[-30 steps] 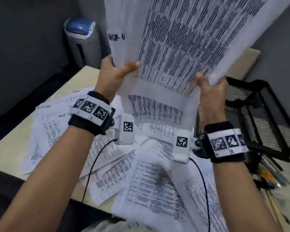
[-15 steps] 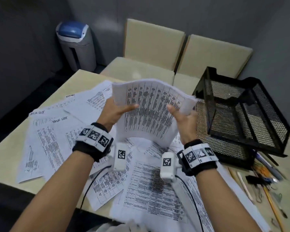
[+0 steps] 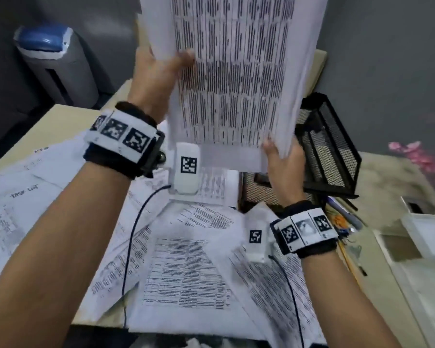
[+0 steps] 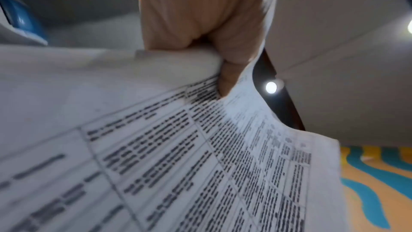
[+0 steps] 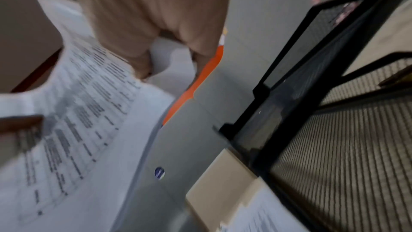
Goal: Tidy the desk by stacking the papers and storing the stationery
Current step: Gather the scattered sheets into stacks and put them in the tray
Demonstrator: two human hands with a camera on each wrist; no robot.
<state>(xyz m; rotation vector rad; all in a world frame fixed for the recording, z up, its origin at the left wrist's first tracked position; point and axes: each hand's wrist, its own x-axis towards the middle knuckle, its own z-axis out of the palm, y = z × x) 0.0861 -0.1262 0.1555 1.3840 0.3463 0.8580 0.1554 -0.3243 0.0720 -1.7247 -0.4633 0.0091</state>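
Note:
I hold a bundle of printed sheets [image 3: 234, 79] upright, high above the desk. My left hand [image 3: 161, 71] grips its left edge, thumb on the printed face. My right hand [image 3: 281, 159] pinches the lower right corner. In the left wrist view the fingers [image 4: 225, 77] curl round the paper [image 4: 200, 165]; in the right wrist view the fingers [image 5: 138, 55] clamp the sheet [image 5: 84, 112] too. More loose printed papers [image 3: 181, 267] lie scattered over the beige desk [image 3: 60, 116]. Pens and pencils [image 3: 342, 222] lie on the desk right of my right wrist.
A black mesh paper tray [image 3: 329, 151] with two tiers stands at the right of the desk, also seen in the right wrist view as the mesh tray [image 5: 334, 130]. A grey bin with a blue lid [image 3: 53, 61] stands on the floor at back left. A white box [image 3: 427, 234] sits far right.
Half a second ago the bundle was low over the desk between both hands; now it is raised again and stood upright, with the left hand high and the right hand at the lower corner.

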